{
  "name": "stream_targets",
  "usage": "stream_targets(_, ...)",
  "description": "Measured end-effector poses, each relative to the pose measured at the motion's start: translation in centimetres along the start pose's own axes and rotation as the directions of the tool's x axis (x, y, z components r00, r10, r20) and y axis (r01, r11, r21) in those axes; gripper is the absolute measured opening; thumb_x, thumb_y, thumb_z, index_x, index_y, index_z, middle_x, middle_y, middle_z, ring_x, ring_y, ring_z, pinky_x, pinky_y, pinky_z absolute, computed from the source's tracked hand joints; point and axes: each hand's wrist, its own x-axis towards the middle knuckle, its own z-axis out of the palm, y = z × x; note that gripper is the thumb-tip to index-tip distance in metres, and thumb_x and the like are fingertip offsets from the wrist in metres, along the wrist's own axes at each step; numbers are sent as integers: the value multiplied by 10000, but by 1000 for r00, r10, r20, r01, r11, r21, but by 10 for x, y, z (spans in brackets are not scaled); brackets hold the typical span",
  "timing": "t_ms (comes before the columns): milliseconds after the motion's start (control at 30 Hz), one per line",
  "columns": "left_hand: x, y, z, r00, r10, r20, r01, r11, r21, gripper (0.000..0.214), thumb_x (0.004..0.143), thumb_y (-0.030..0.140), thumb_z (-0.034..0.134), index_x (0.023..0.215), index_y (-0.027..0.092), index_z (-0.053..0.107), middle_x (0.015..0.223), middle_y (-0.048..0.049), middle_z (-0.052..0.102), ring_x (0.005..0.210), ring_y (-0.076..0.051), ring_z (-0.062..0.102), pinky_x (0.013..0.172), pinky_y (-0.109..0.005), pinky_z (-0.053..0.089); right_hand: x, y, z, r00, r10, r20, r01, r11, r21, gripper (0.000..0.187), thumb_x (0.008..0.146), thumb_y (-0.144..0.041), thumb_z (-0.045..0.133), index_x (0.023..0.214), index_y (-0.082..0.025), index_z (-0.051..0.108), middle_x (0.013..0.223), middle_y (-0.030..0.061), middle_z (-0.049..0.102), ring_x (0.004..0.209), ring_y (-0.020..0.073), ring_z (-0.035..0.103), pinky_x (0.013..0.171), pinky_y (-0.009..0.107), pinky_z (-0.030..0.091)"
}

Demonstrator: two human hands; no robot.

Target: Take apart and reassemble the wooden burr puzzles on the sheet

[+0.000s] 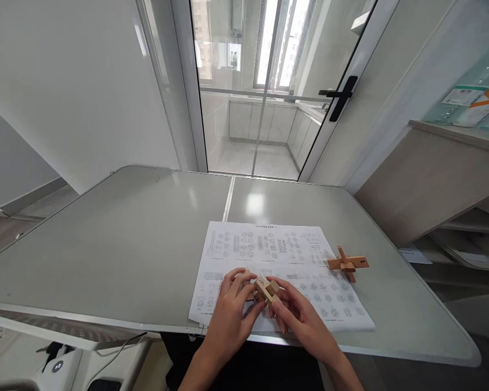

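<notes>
Between my two hands, over the near part of a printed sheet (244, 266), is a pale wooden interlocking puzzle (266, 289) made of notched blocks. A mark like a digit shows on one of its pieces. My left hand (234, 307) grips it from the left, thumb below and fingers above. From the right, my right hand (297, 312) pinches it with thumb and fingers. The undersides of the blocks are hidden by my fingers. A darker wooden cross-shaped puzzle (348, 264), numbered 2, rests at the sheet's right edge.
The grey table (106, 250) has a seam (229, 198) down its middle. Beyond it stands a glass door with a black handle (342, 98). Wrapped bottles (468, 98) sit on a shelf at right. A white device (61, 369) and a cable lie lower left.
</notes>
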Motion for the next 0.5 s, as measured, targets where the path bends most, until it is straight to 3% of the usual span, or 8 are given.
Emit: stream_targets(500,1,0,-1,1000,1,0,-1,1000,18,224,979,180,693,1176,284,666,1379,-56,655,1422,-310,480,1115,-516,555,1,-5,1,1000,11,11,-11,1000,9,567,1037,-566,611,1509,-263,528,920,16,633,640,125,495,640,292,447)
